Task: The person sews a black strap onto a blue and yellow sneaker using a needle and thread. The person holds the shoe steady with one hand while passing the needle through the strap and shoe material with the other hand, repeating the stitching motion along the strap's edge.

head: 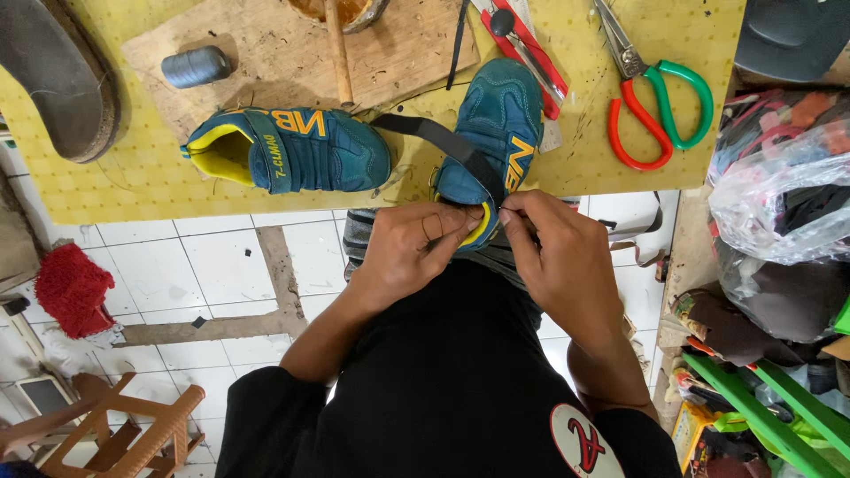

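Both hands, left hand [409,246] and right hand [551,252], pinch-grip closed on the teal fabric sneaker's [496,124] heel; black strap [443,142] could slip, needle unseen.

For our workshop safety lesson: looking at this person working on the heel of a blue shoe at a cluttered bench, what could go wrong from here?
1. Both hands, left hand and right hand, pinch the heel of the blue shoe close together; any sharp tool there, too small to see, might prick a finger.
2. The shoe overhangs the yellow table edge and could slip off.
3. The scissors lie near the right hand, and could be knocked.
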